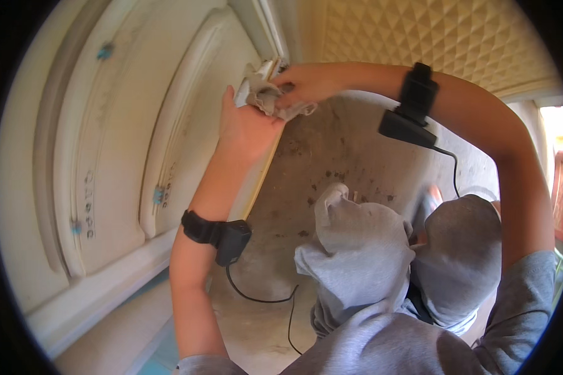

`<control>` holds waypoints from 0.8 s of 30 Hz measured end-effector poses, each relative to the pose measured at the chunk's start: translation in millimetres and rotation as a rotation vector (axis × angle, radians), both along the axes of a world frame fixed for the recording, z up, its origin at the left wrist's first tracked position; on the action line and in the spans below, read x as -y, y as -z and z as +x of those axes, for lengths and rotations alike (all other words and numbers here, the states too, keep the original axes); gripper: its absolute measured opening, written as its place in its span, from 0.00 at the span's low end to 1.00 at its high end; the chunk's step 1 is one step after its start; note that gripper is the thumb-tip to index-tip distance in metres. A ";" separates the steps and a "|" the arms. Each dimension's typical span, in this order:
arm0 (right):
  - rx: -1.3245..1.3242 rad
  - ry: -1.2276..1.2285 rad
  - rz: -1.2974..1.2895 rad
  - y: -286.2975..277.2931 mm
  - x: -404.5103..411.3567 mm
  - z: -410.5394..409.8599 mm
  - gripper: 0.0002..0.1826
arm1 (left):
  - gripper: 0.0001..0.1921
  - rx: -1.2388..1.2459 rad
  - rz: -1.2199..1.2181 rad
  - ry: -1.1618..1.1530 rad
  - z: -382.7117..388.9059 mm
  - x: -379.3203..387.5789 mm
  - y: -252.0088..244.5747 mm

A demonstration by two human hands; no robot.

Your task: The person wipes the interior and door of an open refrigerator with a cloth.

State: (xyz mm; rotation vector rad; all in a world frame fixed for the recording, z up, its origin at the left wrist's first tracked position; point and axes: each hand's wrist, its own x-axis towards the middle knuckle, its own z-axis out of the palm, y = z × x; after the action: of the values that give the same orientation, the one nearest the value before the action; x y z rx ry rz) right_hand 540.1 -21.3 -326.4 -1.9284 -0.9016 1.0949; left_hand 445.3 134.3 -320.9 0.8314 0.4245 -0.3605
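Observation:
A crumpled grey-beige cloth (264, 97) is bunched at the edge of a white panelled door (202, 126). My right hand (302, 86) has its fingers closed on the cloth from the right side. Directly below it, my left hand (248, 129) lies at the door's edge with the thumb pointing up along the panel. Its fingers are partly hidden, so its hold on the edge or the cloth is unclear. A small white piece (242, 92) shows between the left thumb and the cloth; what it is cannot be made out.
Blue marks (158, 194) and dark writing sit on the door panels. Below spreads a stained concrete floor (286, 197). A yellowish wall with raised diamond relief (403, 28) rises behind. Black wrist devices (233, 241) trail thin cables (262, 300). My bent knees (361, 225) are close by.

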 end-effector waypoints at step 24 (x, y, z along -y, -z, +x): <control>0.986 -0.462 0.700 204.6 -91.5 -84.3 0.16 | 0.15 -0.258 1.283 0.071 -149.1 -64.0 104.5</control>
State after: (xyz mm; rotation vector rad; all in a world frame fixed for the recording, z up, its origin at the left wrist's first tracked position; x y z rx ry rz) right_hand 455.7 70.2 -531.0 -1.6046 -2.0014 -0.1088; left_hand 296.1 198.3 -425.4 2.0615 0.8908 -0.2308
